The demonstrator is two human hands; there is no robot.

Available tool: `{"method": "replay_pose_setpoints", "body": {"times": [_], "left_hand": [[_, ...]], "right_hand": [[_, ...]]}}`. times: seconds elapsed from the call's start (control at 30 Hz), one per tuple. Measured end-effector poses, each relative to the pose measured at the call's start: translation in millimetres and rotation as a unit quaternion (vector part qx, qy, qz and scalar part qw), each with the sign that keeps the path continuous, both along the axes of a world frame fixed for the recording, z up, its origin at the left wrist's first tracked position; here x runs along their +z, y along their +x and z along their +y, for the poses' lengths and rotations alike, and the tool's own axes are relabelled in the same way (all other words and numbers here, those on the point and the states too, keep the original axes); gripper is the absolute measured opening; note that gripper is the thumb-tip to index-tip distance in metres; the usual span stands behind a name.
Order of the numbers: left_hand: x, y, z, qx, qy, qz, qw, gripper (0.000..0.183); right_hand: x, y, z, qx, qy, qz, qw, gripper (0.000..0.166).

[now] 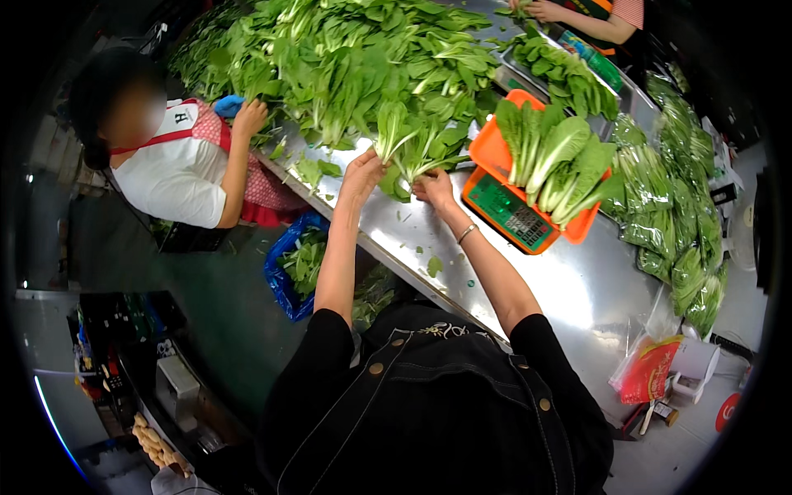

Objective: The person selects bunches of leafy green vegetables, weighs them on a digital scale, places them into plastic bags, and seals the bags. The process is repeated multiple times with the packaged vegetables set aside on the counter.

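My left hand point(364, 174) pinches the pale stem end of a small head of leafy greens point(392, 124), whose leaves point away from me. Close by on the right, my right hand point(437, 189) has its fingers at the base of another leafy green plant point(424, 154); whether it grips the stem is hard to tell. A large heap of loose leafy greens point(346, 68) lies just beyond both hands. To the right stands an orange digital scale point(507, 213) with a lit green display. Its orange tray point(492, 148) carries several trimmed heads of greens point(557, 145).
Bagged greens point(656, 192) are stacked along the right of the metal table point(532, 284). A co-worker point(173, 167) handles greens at left; another person point(594, 25) works at the far right. A blue-lined bin of leaves point(278, 266) sits below the table's edge. A red packet point(649, 374) lies lower right.
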State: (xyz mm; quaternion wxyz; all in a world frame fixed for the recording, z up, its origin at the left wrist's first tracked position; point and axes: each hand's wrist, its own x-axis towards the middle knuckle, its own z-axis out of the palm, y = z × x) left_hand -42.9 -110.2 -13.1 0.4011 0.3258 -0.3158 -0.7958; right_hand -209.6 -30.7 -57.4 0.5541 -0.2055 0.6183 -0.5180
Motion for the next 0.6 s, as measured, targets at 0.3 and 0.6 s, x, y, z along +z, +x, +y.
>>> {"method": "replay_pose_setpoints", "body": {"times": [0.3, 0.6], "left_hand": [[-20.3, 27.2, 30.7, 0.026, 0.029, -0.044, 0.998, 0.024], [-9.8, 34.3, 43.3, -0.032, 0.142, 0.035, 0.989, 0.021]], "right_hand": [[26.9, 30.8, 2.7, 0.145, -0.058, 0.246, 0.957, 0.052], [15.2, 60.7, -16.2, 0.112, -0.068, 0.032, 0.991, 0.030]]}}
